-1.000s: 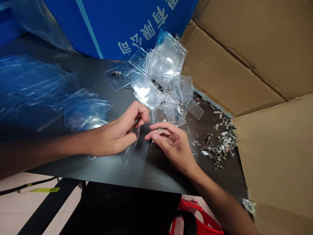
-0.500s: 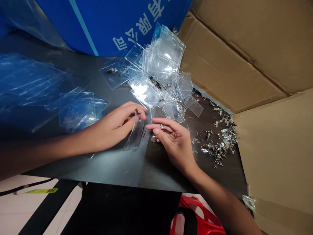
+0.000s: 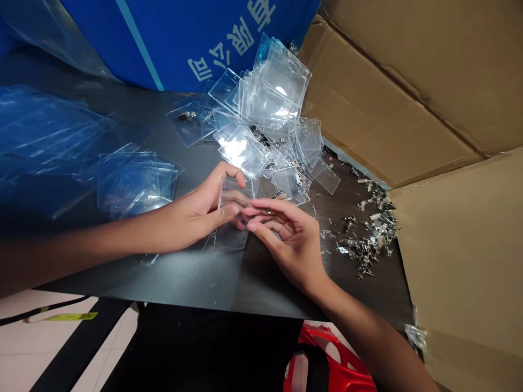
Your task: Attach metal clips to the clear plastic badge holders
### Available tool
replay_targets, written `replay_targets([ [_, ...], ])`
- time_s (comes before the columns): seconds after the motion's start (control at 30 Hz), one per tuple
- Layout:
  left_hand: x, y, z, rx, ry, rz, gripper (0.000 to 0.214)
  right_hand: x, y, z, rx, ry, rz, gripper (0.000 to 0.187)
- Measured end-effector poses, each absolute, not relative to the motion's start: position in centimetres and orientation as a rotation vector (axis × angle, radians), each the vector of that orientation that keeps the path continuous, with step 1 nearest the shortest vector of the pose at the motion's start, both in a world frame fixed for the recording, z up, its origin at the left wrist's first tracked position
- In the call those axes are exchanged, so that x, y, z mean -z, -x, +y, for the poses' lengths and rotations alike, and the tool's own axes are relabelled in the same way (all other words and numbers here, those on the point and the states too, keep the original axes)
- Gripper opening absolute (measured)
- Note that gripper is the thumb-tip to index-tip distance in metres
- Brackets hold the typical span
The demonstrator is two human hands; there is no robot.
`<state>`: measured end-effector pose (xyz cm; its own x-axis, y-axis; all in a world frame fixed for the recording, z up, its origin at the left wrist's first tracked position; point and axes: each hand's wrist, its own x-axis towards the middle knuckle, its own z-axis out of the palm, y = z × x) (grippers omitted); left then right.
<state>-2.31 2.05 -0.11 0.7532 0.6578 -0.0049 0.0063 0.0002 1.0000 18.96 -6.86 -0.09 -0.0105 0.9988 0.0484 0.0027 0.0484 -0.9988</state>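
Observation:
My left hand (image 3: 208, 209) grips a clear plastic badge holder (image 3: 232, 237) between thumb and fingers, its index finger arched over the top. The holder stands tilted just above the dark table, and fingers show through it. My right hand (image 3: 290, 231) is pinched close to the holder's right side, fingertips meeting the left hand's. Among its fingers sits a small badge strap clip, of which a metal snap (image 3: 268, 211) shows; the rest is largely hidden. Beyond both hands lies a heap of clear badge holders (image 3: 281, 87) with metal clips among them.
Loose metal clips (image 3: 378, 234) are piled on the right of the table, beside cardboard (image 3: 461, 228). More clear holders (image 3: 134, 179) lie left, near bluish plastic sheets (image 3: 41, 130). A blue printed panel (image 3: 183, 38) stands behind. Something red (image 3: 327, 359) is below the table edge.
My left hand has turned the badge holder to face me more and spread its fingers behind it. My right fingertips have moved left to meet it, and the strap below them is now hidden.

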Motion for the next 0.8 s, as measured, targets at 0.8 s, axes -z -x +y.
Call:
replay_targets([
  [0.8, -1.1, 1.9, 1.1, -0.675, -1.684, 0.923, 0.037, 0.3, -19.5, -6.1, -1.357, 1.112, -0.953, 0.011],
])
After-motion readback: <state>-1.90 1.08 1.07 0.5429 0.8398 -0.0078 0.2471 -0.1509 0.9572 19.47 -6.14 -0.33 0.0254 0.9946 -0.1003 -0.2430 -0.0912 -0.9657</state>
